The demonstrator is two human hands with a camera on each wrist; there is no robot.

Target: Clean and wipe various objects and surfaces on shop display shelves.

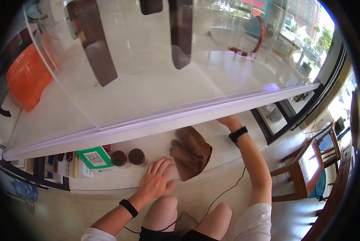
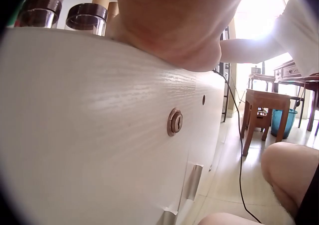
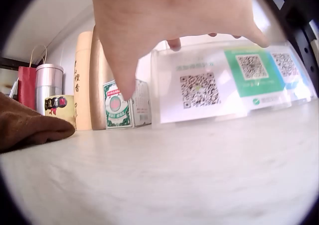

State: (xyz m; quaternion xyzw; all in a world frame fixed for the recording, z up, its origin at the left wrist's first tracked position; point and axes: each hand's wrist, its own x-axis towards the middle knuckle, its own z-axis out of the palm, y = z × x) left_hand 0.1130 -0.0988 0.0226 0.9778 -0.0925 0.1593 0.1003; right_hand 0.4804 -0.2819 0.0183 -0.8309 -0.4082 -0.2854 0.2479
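Observation:
In the head view my left hand (image 1: 157, 178) lies over the front of the white counter, fingers spread, left of a crumpled brown cloth (image 1: 192, 154). The left wrist view shows the heel of that hand (image 2: 174, 31) at the counter edge; its fingers are hidden. My right hand (image 1: 228, 120) reaches under the upper shelf, its fingers out of sight there. From the right wrist, the hand (image 3: 174, 16) is spread above a clear stand with QR codes (image 3: 199, 90), thumb in front of a small green-and-white box (image 3: 117, 105). Whether it touches either is unclear.
Two dark-lidded jars (image 1: 136, 156) stand beside a green QR card (image 1: 94, 158). A cylindrical tin (image 3: 49, 80) and tall tubes (image 3: 83, 85) line the back. The upper shelf's edge (image 1: 168, 119) crosses above my hands. A wooden stool (image 1: 304, 168) stands at the right.

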